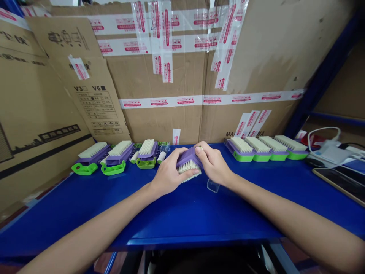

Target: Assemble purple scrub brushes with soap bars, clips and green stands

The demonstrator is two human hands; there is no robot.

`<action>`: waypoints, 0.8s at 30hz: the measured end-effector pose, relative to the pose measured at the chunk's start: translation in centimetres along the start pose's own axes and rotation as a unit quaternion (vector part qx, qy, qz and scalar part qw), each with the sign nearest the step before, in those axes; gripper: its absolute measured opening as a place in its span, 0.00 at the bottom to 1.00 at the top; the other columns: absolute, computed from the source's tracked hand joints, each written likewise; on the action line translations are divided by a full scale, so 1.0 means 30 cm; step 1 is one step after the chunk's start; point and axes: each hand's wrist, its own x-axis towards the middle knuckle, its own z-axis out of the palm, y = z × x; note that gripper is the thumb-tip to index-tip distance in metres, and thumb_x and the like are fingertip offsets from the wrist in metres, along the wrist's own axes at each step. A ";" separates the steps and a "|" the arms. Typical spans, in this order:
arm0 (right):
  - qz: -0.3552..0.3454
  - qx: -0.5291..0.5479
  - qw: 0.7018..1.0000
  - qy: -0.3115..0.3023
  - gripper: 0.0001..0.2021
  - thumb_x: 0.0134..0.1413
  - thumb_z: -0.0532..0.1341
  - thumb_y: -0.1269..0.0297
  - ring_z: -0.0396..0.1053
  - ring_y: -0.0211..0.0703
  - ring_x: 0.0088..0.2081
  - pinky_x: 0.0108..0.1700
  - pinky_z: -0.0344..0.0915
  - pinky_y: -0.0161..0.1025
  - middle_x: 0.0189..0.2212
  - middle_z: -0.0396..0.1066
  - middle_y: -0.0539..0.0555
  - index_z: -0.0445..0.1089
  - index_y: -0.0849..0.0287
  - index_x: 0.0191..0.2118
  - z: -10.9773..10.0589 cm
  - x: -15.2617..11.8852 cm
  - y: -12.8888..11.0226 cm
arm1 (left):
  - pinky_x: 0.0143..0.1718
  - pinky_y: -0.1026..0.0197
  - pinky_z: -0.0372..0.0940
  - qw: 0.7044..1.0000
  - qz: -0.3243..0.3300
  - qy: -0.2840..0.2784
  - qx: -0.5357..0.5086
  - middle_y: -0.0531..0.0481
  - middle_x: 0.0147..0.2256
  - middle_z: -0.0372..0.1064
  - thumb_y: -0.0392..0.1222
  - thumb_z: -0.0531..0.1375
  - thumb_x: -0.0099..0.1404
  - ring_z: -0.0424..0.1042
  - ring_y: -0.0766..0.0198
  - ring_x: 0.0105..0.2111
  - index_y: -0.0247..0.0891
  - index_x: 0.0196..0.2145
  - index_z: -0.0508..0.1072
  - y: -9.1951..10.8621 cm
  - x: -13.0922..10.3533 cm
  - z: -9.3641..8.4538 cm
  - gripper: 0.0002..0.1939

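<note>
Both hands hold one purple brush [189, 156] with cream bristles above the middle of the blue table. My left hand [169, 172] is closed round its left side, the thumb lying across the bristles. My right hand [213, 163] grips the right end, where a bit of green shows by the fingers; the rest of that end is hidden. A small clear plastic piece [213, 186] is just below my right hand; I cannot tell whether it touches the hand.
Several purple brushes with green ends, such as one brush [114, 158], lie at the back left. A row of green-based brushes [262, 148] stands back right. A phone [339, 182] and a white charger with cable [327, 152] lie far right. Cardboard [165, 121] walls the back.
</note>
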 end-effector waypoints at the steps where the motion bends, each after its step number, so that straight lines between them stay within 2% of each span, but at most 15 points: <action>1: 0.004 0.012 1.000 -0.008 0.19 0.79 0.48 0.47 0.72 0.45 0.34 0.39 0.64 0.42 0.34 0.75 0.51 0.68 0.53 0.45 -0.002 0.002 0.003 | 0.53 0.48 0.70 1.000 0.001 -0.002 0.006 0.41 0.55 0.76 0.64 0.69 0.67 0.77 0.47 0.52 0.41 0.60 0.68 -0.002 0.000 -0.001 0.34; 8: -0.010 0.090 0.993 -0.082 0.18 0.78 0.50 0.44 0.72 0.44 0.39 0.43 0.70 0.42 0.39 0.74 0.52 0.65 0.54 0.48 -0.016 0.016 0.025 | 0.53 0.48 0.68 1.000 0.000 0.002 0.021 0.44 0.53 0.76 0.63 0.69 0.66 0.77 0.49 0.51 0.43 0.59 0.68 -0.033 0.010 -0.008 0.32; 13: 0.057 0.199 0.966 -0.153 0.19 0.76 0.52 0.41 0.72 0.41 0.34 0.32 0.75 0.39 0.38 0.70 0.50 0.61 0.52 0.51 -0.029 0.025 0.009 | 0.53 0.48 0.68 1.000 -0.012 -0.007 0.007 0.44 0.52 0.76 0.61 0.69 0.66 0.77 0.48 0.50 0.43 0.57 0.68 -0.041 0.017 -0.008 0.30; 24: 0.067 0.258 0.951 -0.160 0.16 0.76 0.55 0.45 0.71 0.38 0.30 0.32 0.73 0.39 0.37 0.70 0.48 0.64 0.53 0.50 -0.041 0.026 0.017 | 0.50 0.49 0.67 1.000 -0.016 -0.024 0.012 0.45 0.51 0.76 0.63 0.68 0.66 0.77 0.49 0.48 0.43 0.57 0.68 -0.036 0.015 -0.012 0.31</action>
